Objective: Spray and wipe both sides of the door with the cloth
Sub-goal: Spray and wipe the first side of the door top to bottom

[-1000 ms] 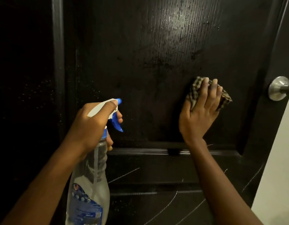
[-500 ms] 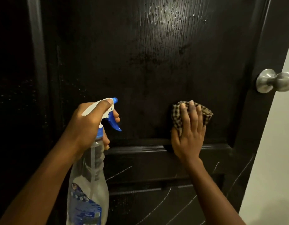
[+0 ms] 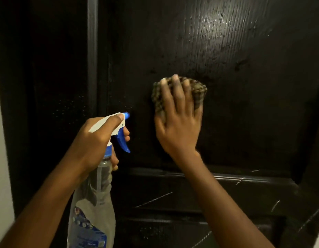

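Right hand [image 3: 178, 126], fingers straight, presses crumpled checked cloth [image 3: 198, 90] on grainy black door [image 3: 244, 113]. Left hand [image 3: 90, 140] clamps clear plastic spray bottle [image 3: 94, 203].

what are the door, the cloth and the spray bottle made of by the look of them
The door: probably wood or a wood-grain veneer, painted or stained near black, glossy; fine vertical grain shows in the glare. The cloth: soft woven fabric, checked, bunched up. The spray bottle: clear plastic body, see-through, with a white and blue plastic trigger head.
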Tool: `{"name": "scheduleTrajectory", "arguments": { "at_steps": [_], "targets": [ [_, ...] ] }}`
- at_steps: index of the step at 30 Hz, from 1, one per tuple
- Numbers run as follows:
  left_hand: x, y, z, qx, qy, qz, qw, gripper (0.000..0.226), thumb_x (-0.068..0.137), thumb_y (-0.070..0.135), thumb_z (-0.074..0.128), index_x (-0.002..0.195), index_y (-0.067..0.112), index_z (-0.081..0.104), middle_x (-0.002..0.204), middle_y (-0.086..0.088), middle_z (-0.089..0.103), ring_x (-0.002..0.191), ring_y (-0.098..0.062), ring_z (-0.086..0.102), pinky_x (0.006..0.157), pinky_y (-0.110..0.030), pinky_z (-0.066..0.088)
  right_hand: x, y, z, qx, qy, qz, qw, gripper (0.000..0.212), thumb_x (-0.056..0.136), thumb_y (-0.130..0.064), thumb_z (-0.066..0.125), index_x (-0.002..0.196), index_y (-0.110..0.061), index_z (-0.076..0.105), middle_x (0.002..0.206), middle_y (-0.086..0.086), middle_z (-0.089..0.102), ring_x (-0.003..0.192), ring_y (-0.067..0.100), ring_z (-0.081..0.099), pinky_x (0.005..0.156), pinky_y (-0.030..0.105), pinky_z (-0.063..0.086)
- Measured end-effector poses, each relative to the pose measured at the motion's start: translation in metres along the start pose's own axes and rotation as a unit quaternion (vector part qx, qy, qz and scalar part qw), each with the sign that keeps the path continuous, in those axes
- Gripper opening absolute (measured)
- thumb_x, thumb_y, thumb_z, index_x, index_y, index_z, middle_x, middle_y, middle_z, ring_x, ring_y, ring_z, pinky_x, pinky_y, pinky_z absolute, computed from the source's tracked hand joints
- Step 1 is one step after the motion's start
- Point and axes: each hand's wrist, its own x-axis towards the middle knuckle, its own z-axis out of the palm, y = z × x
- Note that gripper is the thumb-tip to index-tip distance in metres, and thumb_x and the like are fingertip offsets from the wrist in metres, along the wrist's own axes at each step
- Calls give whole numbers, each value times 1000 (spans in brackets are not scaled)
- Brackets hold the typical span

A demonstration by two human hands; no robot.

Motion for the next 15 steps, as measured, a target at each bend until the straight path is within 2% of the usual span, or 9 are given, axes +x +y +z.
{"name": "scheduleTrajectory", "arguments": {
  "at_steps": [4, 6, 8, 12, 14, 15],
  "targets": [
    [-3, -3, -10, 11, 7, -4, 1000, 46, 100, 44, 45, 87, 6, 69, 88, -8, 74, 44, -32, 53, 49, -43, 53, -82, -10, 10, -5, -74, -141, 987, 67, 97, -42, 50, 160, -30, 28, 168, 0, 19, 156, 19, 14, 122, 54, 22],
    [-3, -3, -12, 25, 12, 6, 1000, 46, 101, 44, 45, 85, 9, 70, 87, -7, 74, 44, -33, 54, 48, -45, 54, -114, 10, 9, -10, -71, -145, 987, 68, 95, -41, 51, 159, -32, 30, 168, -1, 21, 155, 18, 17, 122, 52, 22],
    [-4, -3, -16, 29, 17, 9, 999, 45, 101, 44, 45, 83, 10, 70, 86, -6, 74, 44, -34, 55, 47, -44, 54, -119, 36, 4, -15, -60, -85, 994, 73, 92, -41, 50, 160, -32, 24, 168, -1, 18, 156, 17, 14, 120, 55, 25],
    [1, -3, -24, 29, 1, 7, 1000, 46, 101, 44, 44, 87, 9, 70, 88, -6, 74, 46, -33, 55, 48, -43, 54, -61, 51, -7, -1, 18, 122, 992, 75, 90, -36, 50, 160, -29, 22, 168, 4, 21, 156, 24, 13, 115, 60, 30],
    [6, -4, -28, 14, 2, 9, 1000, 45, 101, 43, 45, 84, 10, 71, 86, -7, 74, 42, -31, 54, 46, -42, 53, -25, 29, -3, 8, 50, 172, 984, 74, 92, -34, 50, 160, -25, 24, 168, 6, 21, 156, 26, 13, 118, 60, 23],
    [8, -5, -30, 7, 3, 13, 1000, 45, 101, 42, 45, 82, 10, 71, 86, -8, 75, 40, -29, 54, 45, -41, 53, -13, 16, 1, 4, 52, 166, 985, 73, 93, -35, 50, 160, -24, 25, 168, 6, 21, 156, 26, 13, 120, 59, 20]
  ]
}}
